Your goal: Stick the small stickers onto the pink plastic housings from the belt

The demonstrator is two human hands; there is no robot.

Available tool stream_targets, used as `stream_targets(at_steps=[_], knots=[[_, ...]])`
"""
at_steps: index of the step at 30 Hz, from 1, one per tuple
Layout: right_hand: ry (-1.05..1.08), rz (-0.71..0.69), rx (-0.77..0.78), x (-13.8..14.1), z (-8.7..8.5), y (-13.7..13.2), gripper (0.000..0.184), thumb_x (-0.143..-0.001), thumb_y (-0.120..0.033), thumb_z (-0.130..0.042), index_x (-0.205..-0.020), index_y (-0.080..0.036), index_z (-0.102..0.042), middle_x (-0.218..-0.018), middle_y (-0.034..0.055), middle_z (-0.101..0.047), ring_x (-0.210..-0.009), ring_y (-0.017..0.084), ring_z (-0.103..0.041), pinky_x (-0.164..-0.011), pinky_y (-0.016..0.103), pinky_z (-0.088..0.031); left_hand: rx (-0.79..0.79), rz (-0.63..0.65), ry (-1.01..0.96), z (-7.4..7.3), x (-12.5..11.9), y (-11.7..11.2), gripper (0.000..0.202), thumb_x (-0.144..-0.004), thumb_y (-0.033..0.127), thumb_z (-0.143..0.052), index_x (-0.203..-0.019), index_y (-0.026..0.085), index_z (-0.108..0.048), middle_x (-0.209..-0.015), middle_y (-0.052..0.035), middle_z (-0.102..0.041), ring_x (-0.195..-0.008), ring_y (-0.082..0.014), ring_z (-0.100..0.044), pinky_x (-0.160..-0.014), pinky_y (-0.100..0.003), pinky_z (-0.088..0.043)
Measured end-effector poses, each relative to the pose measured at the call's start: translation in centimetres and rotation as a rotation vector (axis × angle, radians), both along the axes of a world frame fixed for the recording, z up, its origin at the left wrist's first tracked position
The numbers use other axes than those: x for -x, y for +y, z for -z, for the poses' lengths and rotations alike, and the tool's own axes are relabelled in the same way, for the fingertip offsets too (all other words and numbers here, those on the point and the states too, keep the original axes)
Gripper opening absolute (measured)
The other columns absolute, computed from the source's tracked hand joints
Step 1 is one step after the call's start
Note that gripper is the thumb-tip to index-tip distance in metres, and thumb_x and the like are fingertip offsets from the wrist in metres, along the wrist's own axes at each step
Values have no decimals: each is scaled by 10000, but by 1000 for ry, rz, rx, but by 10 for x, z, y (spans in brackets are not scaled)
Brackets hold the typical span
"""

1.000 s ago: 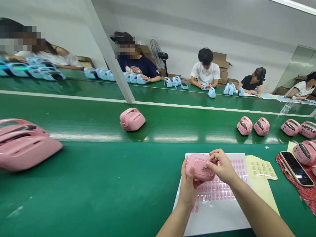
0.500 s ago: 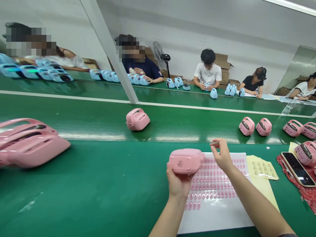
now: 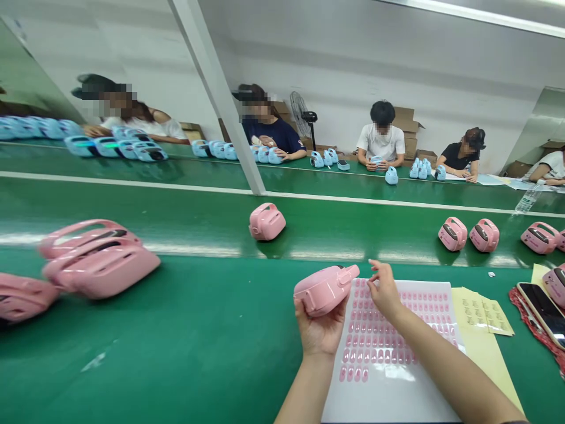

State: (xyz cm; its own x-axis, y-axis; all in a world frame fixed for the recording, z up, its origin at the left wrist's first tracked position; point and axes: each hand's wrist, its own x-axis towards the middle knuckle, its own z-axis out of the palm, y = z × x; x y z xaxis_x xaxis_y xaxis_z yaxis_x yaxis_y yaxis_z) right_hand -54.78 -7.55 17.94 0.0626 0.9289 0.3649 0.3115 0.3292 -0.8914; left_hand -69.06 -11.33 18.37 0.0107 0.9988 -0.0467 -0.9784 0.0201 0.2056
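Note:
My left hand (image 3: pixel 318 330) grips a pink plastic device (image 3: pixel 325 288) from below and holds it tilted above the green bench. My right hand (image 3: pixel 383 289) hovers over the top edge of a white sheet of small pink stickers (image 3: pixel 388 353), its thumb and fingers pinched together; whether a sticker is in the pinch I cannot make out. The right hand is close to the device's right end without touching it.
More pink devices sit on the belt: one in the middle (image 3: pixel 266 222), several at right (image 3: pixel 468 234), a pile at left (image 3: pixel 95 259). Yellow label sheets (image 3: pixel 483 312), a phone (image 3: pixel 542 305) on red cloth lie right. Other people work with blue devices (image 3: pixel 119 147) across the far bench.
My right hand left the device and moved to the sticker sheet. My left hand turned the device from flat to tilted on its side. The view shifted left.

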Motion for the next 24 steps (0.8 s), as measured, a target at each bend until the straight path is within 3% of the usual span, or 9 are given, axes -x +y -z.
stream_targets(at_steps=[3, 6, 9, 15, 24], knots=[[412, 87, 70, 5, -23, -9, 414, -695, -186, -560, -1081, -215, -413, -912, 16, -484, -658, 110, -574, -755, 340, -491, -44, 56, -30, 2, -5, -3, 860, -754, 514, -531, -1410, 140, -119, -1144, -164, -629, -1036, -276, -593, -809, -332, -515], [617, 41, 64, 16, -43, -24, 437, -667, -264, -625, -1044, -218, -408, -880, -5, -485, -614, 84, -556, -757, 320, -489, -72, 85, -34, 4, -13, -8, 890, -767, 492, -528, -1413, 111, -49, -1140, -181, -628, -1037, -274, -593, -824, -322, -508], [636, 34, 81, 28, -52, -38, 461, -643, -302, -663, -1029, -220, -424, -847, -18, -470, -611, 88, -562, -757, 324, -492, -88, 97, -47, 4, -21, -13, 859, -800, 471, -488, -1412, 101, -13, -1121, -172, -641, -1025, -251, -603, -840, -305, -500], [631, 49, 43, 38, -50, -49, 409, -695, -337, -613, -1025, -228, -399, -811, -29, -445, -609, 106, -595, -729, 329, -505, -150, 143, -55, 4, -27, -18, 844, -825, 446, -445, -1403, 61, 35, -1161, -192, -610, -1055, -230, -586, -870, -284, -472], [452, 93, -38, 39, -46, -52, 339, -768, -259, -525, -1075, -221, -387, -831, -4, -468, -692, 128, -585, -817, 370, -479, -168, 165, -78, 5, -27, -20, 704, -843, 456, -397, -1406, 118, -143, -1198, -167, -592, -1053, -209, -589, -880, -270, -467]])
